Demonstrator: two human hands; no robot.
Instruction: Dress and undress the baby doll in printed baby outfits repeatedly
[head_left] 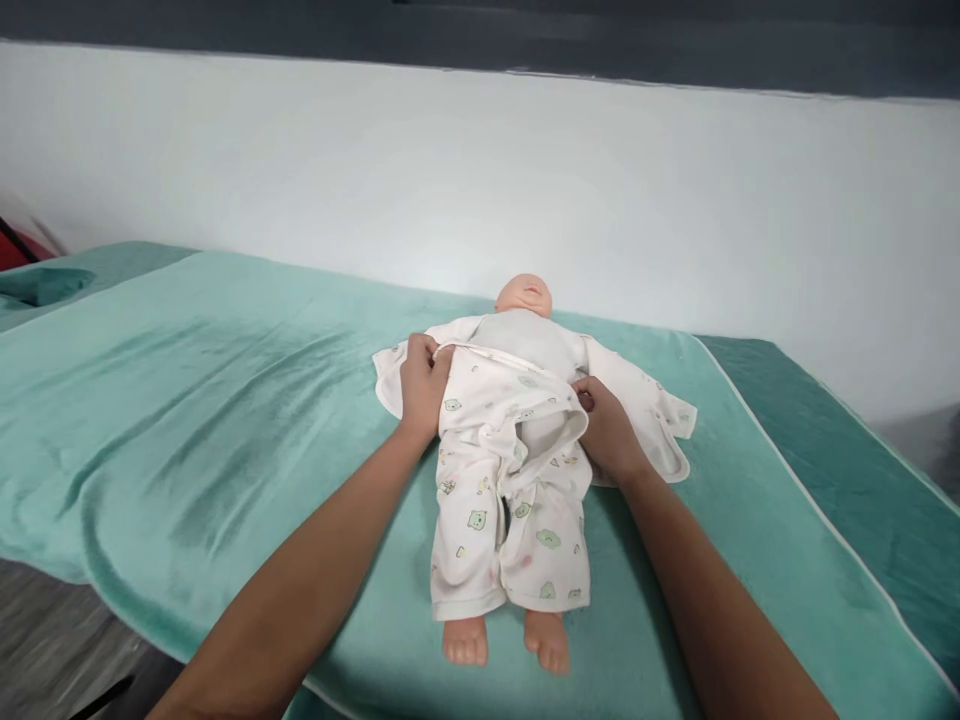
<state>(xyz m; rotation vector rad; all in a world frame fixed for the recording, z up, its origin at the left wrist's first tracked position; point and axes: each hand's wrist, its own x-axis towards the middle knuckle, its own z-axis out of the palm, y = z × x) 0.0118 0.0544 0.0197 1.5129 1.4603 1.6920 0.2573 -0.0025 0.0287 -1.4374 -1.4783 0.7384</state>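
A baby doll (pixel 523 293) lies on its back, its bare feet toward me. White baby pants (pixel 472 520) with small green animal prints cover its legs up to the belly. My left hand (pixel 426 385) pinches the waistband at the doll's side on the left. On the other side, my right hand (pixel 606 425) is closed at the pants' edge near the hip, where an opening in the cloth gapes. A white baby shirt (pixel 637 390) lies spread open under the doll, with its sleeves out to both sides.
A green plush blanket (pixel 225 440) covers the table under the doll, with folds on the left. Behind it stands a white wall (pixel 480 180). Darker green cloth (pixel 847 450) lies at the right. Grey flooring (pixel 52 650) shows at the lower left.
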